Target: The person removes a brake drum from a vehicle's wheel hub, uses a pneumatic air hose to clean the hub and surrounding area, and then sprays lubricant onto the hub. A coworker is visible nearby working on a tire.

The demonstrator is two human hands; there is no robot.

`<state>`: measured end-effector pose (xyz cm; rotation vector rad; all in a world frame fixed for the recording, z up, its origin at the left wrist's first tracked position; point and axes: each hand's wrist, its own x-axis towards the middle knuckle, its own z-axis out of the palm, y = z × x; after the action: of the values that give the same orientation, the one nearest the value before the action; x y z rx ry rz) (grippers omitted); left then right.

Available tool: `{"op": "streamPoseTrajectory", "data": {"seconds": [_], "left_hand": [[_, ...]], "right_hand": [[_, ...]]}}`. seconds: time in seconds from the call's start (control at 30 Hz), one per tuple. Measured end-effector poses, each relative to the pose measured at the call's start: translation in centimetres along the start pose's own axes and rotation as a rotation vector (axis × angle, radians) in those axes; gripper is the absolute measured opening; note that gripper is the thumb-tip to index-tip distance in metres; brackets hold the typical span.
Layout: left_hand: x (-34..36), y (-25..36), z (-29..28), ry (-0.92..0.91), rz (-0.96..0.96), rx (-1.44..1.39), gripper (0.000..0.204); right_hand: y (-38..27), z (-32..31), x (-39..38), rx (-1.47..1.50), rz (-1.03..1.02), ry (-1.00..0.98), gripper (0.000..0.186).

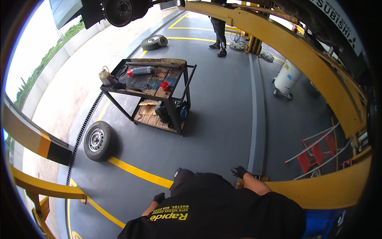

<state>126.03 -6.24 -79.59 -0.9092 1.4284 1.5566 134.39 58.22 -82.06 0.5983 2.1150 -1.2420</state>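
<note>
My left hand (159, 198), in a black glove, hangs beside my body at the lower left. It is small in the picture, and its finger shape is not clear. On the other side my right hand (239, 171), also gloved, is held out from my body with loosely bent fingers apart and nothing visible in it. Ahead stands a black metal cart (139, 95). On its cardboard-lined top are a red-and-grey spray can (141, 71), a red round container (165, 85) and a brownish plastic jug (106, 77). Both hands are well away from the cart.
A wheel (98, 141) stands left of the cart; another wheel (154, 42) lies beyond it. Yellow lift arms (314, 59) curve overhead at right. A white wheeled tank (287, 79), a red-stepped ladder (316, 155) and another person (219, 32) are farther off.
</note>
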Motion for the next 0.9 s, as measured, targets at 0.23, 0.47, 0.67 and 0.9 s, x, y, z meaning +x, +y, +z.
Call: {"op": "streamPoseTrajectory", "data": {"seconds": [0.23,0.47,0.67,0.9], "left_hand": [[7.6,10.4,4.1,-0.032,-0.129,0.702,0.052],[20.1,35.3,16.9,-0.025,0.209,1.39,0.07],[22.9,51.5,30.3,-0.455,0.573,0.968,0.037],[18.8,41.7,32.2,-0.153,0.612,0.437,0.04]], "right_hand": [[2.7,-5.6,3.3,-0.032,0.202,-0.132,0.031],[-7.9,-14.1,10.9,0.364,0.276,0.309,0.027],[-12.7,-17.5,12.6,0.553,0.088,0.395,0.025],[-4.2,-15.0,8.2,0.624,0.367,0.203,0.032]]}}
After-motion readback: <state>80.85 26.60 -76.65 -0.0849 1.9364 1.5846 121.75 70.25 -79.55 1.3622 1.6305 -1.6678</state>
